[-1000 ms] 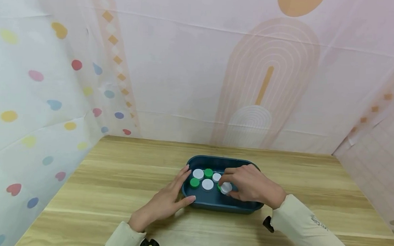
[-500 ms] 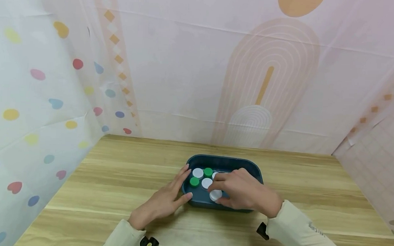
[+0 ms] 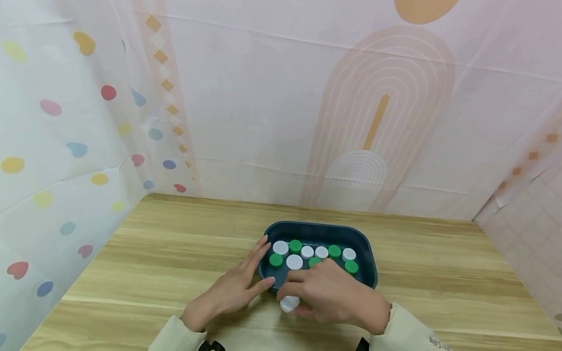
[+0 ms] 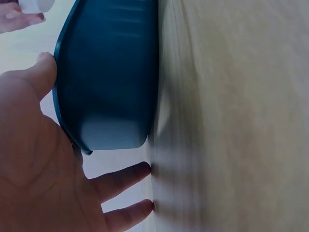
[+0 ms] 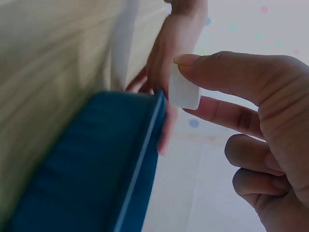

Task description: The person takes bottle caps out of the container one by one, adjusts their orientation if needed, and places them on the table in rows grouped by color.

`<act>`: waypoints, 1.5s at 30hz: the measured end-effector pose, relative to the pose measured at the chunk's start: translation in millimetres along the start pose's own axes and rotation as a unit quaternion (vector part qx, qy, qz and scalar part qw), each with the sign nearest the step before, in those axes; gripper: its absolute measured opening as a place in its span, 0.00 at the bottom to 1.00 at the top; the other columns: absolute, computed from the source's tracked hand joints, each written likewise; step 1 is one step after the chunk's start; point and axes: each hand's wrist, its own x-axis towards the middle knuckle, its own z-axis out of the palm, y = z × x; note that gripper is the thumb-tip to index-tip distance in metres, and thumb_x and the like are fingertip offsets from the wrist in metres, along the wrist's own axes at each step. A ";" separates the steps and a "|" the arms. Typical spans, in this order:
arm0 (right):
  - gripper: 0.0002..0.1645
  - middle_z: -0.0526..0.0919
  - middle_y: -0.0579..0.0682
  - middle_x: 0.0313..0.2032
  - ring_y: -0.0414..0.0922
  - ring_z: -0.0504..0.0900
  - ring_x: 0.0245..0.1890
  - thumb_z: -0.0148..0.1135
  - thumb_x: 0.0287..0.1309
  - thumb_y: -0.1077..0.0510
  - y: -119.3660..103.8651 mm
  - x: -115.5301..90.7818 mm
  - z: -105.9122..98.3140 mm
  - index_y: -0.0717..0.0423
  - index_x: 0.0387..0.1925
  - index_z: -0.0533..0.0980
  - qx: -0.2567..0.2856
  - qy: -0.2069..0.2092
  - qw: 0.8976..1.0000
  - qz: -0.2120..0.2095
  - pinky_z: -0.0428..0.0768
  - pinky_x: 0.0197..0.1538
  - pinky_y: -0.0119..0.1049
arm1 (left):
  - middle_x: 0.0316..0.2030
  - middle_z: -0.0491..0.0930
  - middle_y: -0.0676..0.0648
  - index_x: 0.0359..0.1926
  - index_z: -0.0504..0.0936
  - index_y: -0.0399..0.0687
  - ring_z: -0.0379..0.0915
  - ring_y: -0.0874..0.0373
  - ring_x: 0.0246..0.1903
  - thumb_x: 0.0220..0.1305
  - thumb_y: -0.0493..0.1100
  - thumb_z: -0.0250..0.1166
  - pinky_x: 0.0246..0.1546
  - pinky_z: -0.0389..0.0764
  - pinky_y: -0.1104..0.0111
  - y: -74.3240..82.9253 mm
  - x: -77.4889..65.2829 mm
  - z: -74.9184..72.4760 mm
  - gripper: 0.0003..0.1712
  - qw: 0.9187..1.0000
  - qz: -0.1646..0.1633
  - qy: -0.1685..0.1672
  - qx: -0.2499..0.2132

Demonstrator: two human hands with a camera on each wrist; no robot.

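A dark blue oval tray (image 3: 323, 233) stands on the wooden table, holding several white caps, one a white cap (image 3: 294, 262), and several green caps, one a green cap (image 3: 275, 261). My right hand (image 3: 330, 293) pinches a white bottle cap (image 3: 289, 304) between thumb and fingers, above the tray's near edge. In the right wrist view, that white cap (image 5: 184, 91) is seen from the side. My left hand (image 3: 235, 287) touches the tray's left end with thumb and fingers extended; the left wrist view shows its thumb (image 4: 43, 72) against the tray's rim (image 4: 57, 82).
The wooden table (image 3: 176, 239) extends on all sides of the tray. A patterned cloth (image 3: 246, 117) hangs behind it, with a dotted cloth (image 3: 87, 132) at the left. A dark strap (image 3: 211, 350) sits at my left cuff.
My right hand has moved left and toward me with the white cap, from over the tray's middle to its near edge. More caps at the tray's right are now visible. My left hand stays put.
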 end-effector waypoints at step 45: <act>0.13 0.79 0.33 0.35 0.29 0.68 0.21 0.68 0.57 0.50 -17.1 5.2 55.0 0.36 0.45 0.81 0.036 -0.063 0.997 0.016 0.62 0.23 0.18 | 0.75 0.33 0.55 0.76 0.41 0.51 0.47 0.46 0.70 0.71 0.60 0.50 0.60 0.64 0.46 -2.5 -0.9 -0.3 0.43 1.000 0.010 -0.005 -0.012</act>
